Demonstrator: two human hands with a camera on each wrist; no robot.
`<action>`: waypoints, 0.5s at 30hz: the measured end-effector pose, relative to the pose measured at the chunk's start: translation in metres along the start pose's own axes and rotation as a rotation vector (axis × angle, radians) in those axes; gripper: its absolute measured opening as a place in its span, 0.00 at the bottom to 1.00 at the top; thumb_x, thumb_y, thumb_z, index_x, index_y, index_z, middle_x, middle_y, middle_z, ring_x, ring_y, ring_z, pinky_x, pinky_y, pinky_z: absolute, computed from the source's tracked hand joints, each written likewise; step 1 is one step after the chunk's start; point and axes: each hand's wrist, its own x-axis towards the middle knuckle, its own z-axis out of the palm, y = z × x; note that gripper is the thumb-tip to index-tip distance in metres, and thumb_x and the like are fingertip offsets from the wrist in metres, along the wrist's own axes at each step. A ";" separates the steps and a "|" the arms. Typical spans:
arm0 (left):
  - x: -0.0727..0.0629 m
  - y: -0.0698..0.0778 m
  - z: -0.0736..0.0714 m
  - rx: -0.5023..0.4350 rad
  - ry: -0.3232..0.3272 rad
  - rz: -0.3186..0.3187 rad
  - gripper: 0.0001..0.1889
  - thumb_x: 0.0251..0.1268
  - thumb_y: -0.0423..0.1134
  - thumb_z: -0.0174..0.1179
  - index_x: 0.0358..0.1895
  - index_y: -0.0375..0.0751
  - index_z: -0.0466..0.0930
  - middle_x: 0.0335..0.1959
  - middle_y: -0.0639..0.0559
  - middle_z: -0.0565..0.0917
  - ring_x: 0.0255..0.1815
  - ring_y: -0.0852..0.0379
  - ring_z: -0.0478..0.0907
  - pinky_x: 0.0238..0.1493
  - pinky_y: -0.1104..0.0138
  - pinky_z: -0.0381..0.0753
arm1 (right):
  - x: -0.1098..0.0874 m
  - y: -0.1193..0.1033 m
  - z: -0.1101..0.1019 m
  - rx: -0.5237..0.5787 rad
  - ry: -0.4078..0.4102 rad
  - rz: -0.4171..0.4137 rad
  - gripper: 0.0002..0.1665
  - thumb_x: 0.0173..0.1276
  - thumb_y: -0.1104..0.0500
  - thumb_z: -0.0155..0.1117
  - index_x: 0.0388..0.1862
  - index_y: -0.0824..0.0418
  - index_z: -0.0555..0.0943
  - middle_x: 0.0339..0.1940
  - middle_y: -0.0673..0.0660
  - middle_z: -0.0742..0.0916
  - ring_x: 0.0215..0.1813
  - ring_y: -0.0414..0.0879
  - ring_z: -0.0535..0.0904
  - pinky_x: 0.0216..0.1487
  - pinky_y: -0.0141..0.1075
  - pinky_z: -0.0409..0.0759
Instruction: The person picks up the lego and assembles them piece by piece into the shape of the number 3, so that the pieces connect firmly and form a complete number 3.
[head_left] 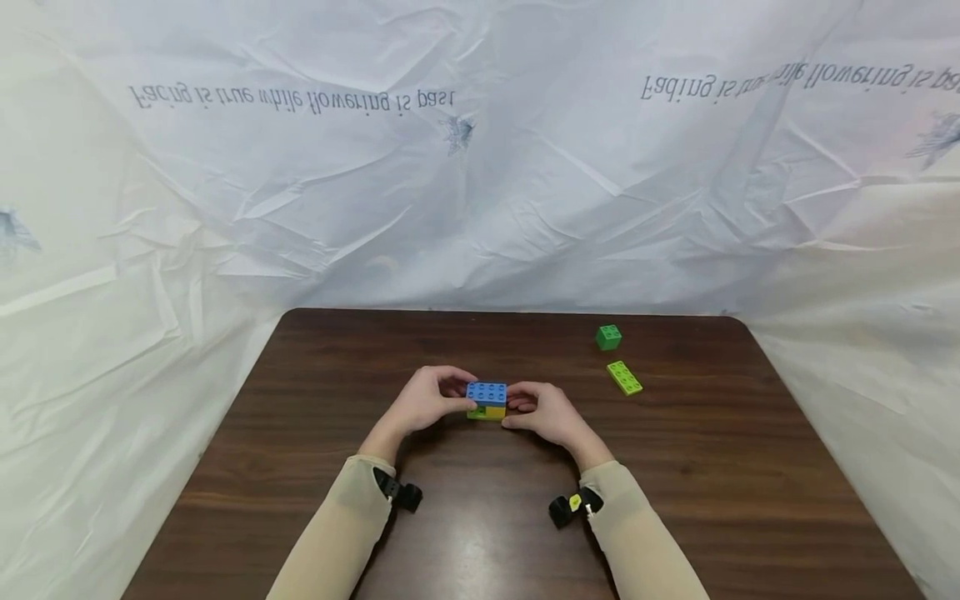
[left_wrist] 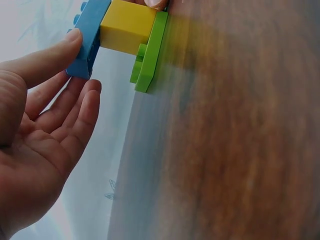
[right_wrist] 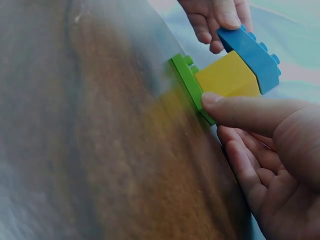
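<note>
A small stack of toy bricks stands on the wooden table between the hands: a light green plate [right_wrist: 187, 80] at the bottom, a yellow block [left_wrist: 127, 25] on its right part, and a blue brick [head_left: 486, 393] with studs across the top. The left part of the plate shows bare studs. With thumb and fingers, my left hand [head_left: 435, 398] pinches the left end of the blue brick. My right hand [head_left: 551, 414] grips the stack's right side, its thumb on the green plate's edge beside the yellow block. Its fingers are partly hidden behind the bricks.
Farther back on the right of the dark wooden table [head_left: 337, 350] lie a green block [head_left: 608, 337] and a lime plate [head_left: 624, 377] with studs. A white printed sheet [head_left: 465, 208] hangs behind the table and along its sides.
</note>
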 end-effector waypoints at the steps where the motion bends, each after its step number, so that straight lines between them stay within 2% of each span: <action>1: 0.000 0.000 0.000 -0.002 0.000 -0.002 0.17 0.67 0.43 0.78 0.57 0.48 0.90 0.44 0.55 0.88 0.44 0.56 0.84 0.50 0.55 0.85 | 0.000 0.000 -0.002 0.007 -0.009 -0.002 0.27 0.65 0.61 0.83 0.63 0.61 0.86 0.55 0.55 0.89 0.57 0.51 0.87 0.61 0.47 0.84; 8: 0.001 0.002 0.002 -0.012 0.002 0.001 0.17 0.67 0.41 0.77 0.57 0.48 0.90 0.44 0.56 0.88 0.45 0.56 0.85 0.50 0.56 0.86 | -0.001 0.004 -0.009 0.053 -0.053 -0.021 0.29 0.67 0.66 0.80 0.66 0.66 0.83 0.58 0.60 0.88 0.61 0.57 0.85 0.63 0.50 0.83; 15: 0.000 0.000 0.004 -0.009 0.007 -0.006 0.16 0.67 0.40 0.78 0.57 0.48 0.90 0.45 0.55 0.88 0.45 0.57 0.85 0.51 0.56 0.86 | -0.002 0.006 -0.016 0.097 -0.111 -0.023 0.30 0.72 0.62 0.77 0.70 0.66 0.81 0.63 0.62 0.87 0.65 0.58 0.84 0.66 0.50 0.81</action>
